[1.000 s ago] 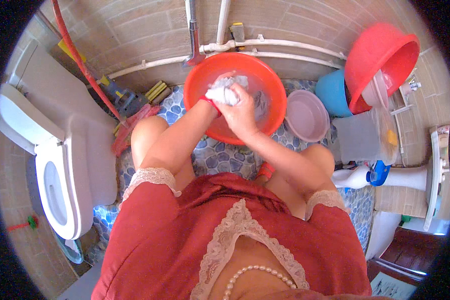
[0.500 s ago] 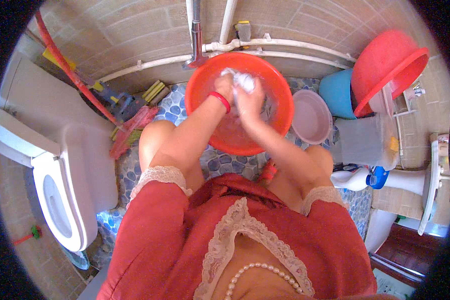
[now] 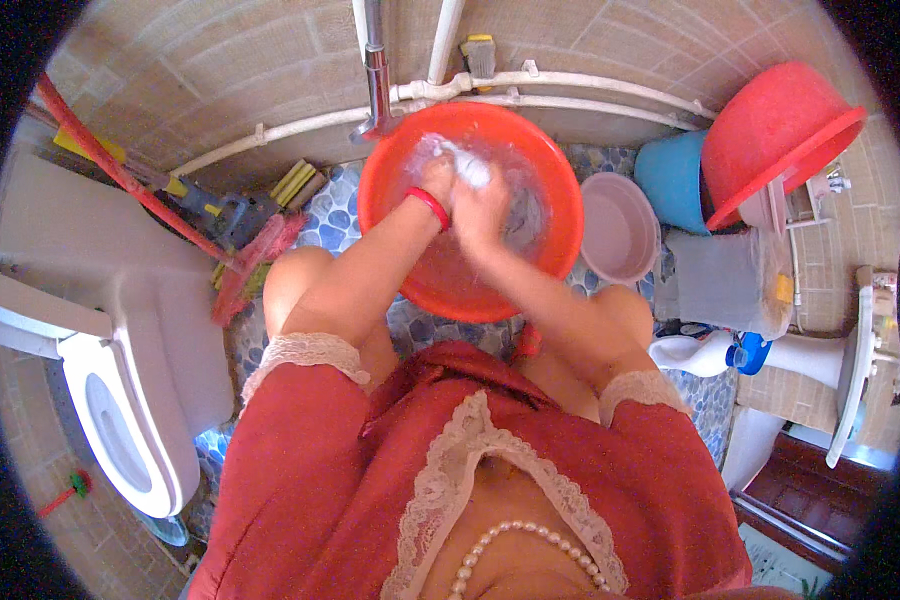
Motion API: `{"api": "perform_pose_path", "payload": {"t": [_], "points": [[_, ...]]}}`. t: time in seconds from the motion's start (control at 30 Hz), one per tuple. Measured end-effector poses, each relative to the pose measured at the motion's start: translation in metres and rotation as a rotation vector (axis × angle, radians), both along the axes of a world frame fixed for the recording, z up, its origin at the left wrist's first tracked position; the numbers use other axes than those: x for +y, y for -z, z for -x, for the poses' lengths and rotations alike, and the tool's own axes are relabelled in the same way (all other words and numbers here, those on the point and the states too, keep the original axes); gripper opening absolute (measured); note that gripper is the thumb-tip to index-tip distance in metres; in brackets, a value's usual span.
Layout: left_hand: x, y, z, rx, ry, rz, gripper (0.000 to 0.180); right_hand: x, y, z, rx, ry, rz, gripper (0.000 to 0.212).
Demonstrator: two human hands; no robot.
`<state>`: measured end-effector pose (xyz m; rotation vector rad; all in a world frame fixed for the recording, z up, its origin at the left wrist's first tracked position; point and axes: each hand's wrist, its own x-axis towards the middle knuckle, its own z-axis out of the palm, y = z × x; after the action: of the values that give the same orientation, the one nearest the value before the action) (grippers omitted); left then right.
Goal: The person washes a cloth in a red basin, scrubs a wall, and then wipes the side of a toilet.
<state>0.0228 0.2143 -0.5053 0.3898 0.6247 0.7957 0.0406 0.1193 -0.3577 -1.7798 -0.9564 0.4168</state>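
Watching this one remotely through the head cam, and I've got both hands down inside the orange-red basin (image 3: 440,288), knuckles close together. The left hand (image 3: 437,180) looks closed around one side of a bunched white cloth (image 3: 474,171), though blur hides exactly where its fingertips sit. The right hand (image 3: 483,208) is wrapped on the other side, so the cloth is pinched right between the two, with a bit poking out past the knuckles. A greyish piece of fabric (image 3: 526,218) lies in the cloudy water just right of the right hand. My main worry, honestly, is slip: if the cloth is slick and the two hands pull unevenly, I'd guess it pops loose and splashes. The small pink basin (image 3: 621,232) sits off to the right of the right hand, beside the big one, so that's where spray could land. Both forearms cross the near rim; I can't tell if either touches it, but leaning hard there might tilt the whole thing. The red bracelet (image 3: 429,206) on the left wrist could snag loose fabric too. Also watching the chrome fitting (image 3: 376,90) beyond the left hand, since a wide swing could knock it.
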Motion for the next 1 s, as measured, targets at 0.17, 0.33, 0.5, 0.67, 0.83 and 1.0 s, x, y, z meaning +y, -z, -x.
{"api": "perform_pose_path", "payload": {"t": [0.17, 0.33, 0.5, 0.67, 0.83, 1.0], "points": [[-0.035, -0.022, -0.02, 0.095, -0.032, 0.107, 0.023, 0.042, 0.019, -0.054, 0.244, 0.17, 0.102, 0.019], [-0.016, -0.091, 0.01, 0.204, 0.047, 0.035, 0.035, 0.0, 0.027, 0.003, 0.064, 0.015, -0.153, 0.025], [-0.054, -0.097, -0.05, 0.267, -0.028, 0.168, 0.026, 0.042, 0.015, -0.091, 0.335, 0.195, 0.011, 0.016], [-0.009, -0.027, -0.014, 0.09, 0.044, 0.197, 0.026, 0.021, 0.019, -0.03, 0.051, 0.102, 0.045, 0.027], [-0.025, -0.054, -0.005, -0.348, 0.174, 0.121, 0.021, 0.009, -0.004, -0.026, 0.051, 0.079, 0.016, 0.022], [-0.069, -0.121, -0.038, 0.35, -0.069, 0.01, 0.024, 0.032, 0.007, -0.085, 0.074, 0.3, 0.098, 0.016]]}}
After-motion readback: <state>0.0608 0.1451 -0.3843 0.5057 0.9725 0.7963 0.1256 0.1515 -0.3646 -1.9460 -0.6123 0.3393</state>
